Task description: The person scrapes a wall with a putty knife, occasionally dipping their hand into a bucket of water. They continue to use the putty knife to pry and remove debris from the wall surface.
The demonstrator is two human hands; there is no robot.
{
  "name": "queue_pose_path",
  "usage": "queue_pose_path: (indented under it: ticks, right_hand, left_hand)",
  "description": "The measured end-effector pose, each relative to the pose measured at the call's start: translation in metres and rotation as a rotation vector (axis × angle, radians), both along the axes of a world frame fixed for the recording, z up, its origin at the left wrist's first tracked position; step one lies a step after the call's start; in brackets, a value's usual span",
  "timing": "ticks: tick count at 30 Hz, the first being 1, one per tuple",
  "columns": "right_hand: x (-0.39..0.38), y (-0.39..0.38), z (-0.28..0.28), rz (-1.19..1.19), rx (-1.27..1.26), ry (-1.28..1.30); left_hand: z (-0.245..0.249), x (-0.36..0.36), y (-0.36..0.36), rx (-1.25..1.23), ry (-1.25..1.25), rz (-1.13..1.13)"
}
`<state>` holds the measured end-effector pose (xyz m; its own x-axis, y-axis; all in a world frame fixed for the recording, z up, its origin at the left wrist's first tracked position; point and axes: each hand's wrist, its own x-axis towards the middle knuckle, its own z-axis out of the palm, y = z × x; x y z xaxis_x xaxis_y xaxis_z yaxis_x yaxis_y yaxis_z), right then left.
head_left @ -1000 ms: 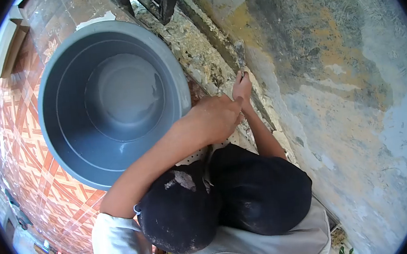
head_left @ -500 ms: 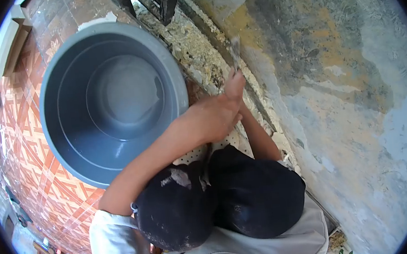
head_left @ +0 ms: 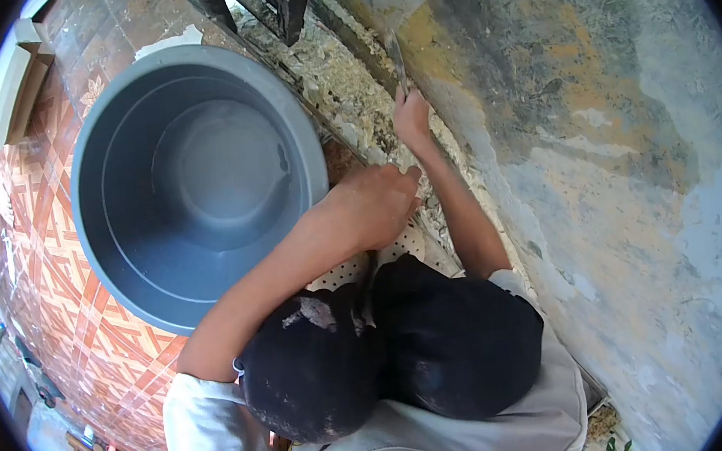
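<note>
Your right hand (head_left: 412, 118) is clamped on a scraper (head_left: 398, 61), its blade at the foot of the wall (head_left: 592, 119). Your left hand (head_left: 375, 207) sits curled on the rubble (head_left: 341, 90), just beside the grey basin (head_left: 125, 272). Can't tell what it grips, if anything.

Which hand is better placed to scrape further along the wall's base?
Right. The right hand grips the scraper, its blade at the wall base; the left hand rests on rubble beside the tub, no tool showing.
</note>
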<state>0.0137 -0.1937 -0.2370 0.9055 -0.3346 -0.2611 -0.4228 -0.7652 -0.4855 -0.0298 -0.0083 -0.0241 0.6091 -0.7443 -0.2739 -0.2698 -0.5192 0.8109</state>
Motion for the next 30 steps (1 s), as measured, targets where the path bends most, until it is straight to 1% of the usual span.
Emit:
queue_pose_path:
  ticks: [1,2,5,6,8,9,11,12,15,16,18,19,20,21,23,24,27,28,30]
  right_hand:
    - [0.001,0.004,0.0,-0.034,0.014,-0.009]
    - [-0.013,0.003,-0.009,-0.062,0.016,-0.07]
    - [-0.003,0.007,0.001,-0.084,0.056,-0.02]
    - [0.013,0.009,0.0,-0.022,0.055,-0.054]
    - [0.023,0.013,0.006,0.008,0.041,-0.1]
    - [0.022,0.014,0.01,0.015,0.034,-0.126]
    - [-0.004,0.005,0.008,-0.084,0.067,-0.094]
    - [-0.018,0.007,0.011,-0.13,0.084,-0.054]
    - [0.011,0.012,0.002,-0.044,0.023,-0.068]
    - [0.026,0.017,-0.001,-0.05,0.027,-0.055]
    - [0.001,0.013,-0.009,-0.123,0.031,-0.044]
    - [0.004,0.017,-0.008,-0.161,0.044,-0.07]
    - [-0.013,0.015,-0.002,-0.165,0.079,-0.119]
    - [-0.005,0.019,0.0,-0.177,0.091,-0.112]
    - [0.0,0.018,0.002,-0.204,0.091,-0.063]
    - [0.012,0.017,-0.015,-0.117,0.06,-0.068]
    - [0.018,0.03,-0.005,-0.077,0.009,-0.206]
    - [0.008,0.023,0.002,-0.15,0.052,-0.077]
    - [-0.015,0.013,0.016,-0.188,0.133,-0.064]
  left_hand:
    - [-0.002,-0.002,0.001,-0.056,-0.02,0.033]
    - [-0.003,0.001,0.004,-0.106,-0.042,0.065]
    - [0.005,0.008,0.002,0.048,0.036,-0.033]
    - [0.007,0.008,0.002,0.064,0.069,-0.039]
    - [0.01,0.011,0.001,0.09,0.117,-0.051]
    - [0.01,0.005,0.0,0.027,0.09,-0.021]
    - [0.002,0.004,0.006,-0.085,-0.018,0.045]
    - [0.003,0.004,0.005,-0.054,-0.02,0.053]
    - [0.002,0.008,0.001,0.076,0.026,-0.04]
    - [-0.001,0.011,0.0,0.04,0.036,-0.019]
    - [-0.002,0.007,0.001,-0.035,0.08,0.002]
    - [-0.002,0.007,0.0,-0.068,0.021,0.028]
    - [-0.005,0.003,0.002,-0.093,-0.037,0.059]
    - [0.0,0.004,0.005,-0.119,-0.083,0.091]
    - [0.004,0.008,0.005,0.005,-0.001,0.013]
    - [0.008,0.009,0.004,0.06,0.046,-0.025]
    - [0.009,0.01,0.004,0.014,0.11,0.021]
    - [0.01,0.011,0.003,-0.001,0.097,0.011]
    - [0.01,0.011,0.007,-0.014,0.074,-0.008]
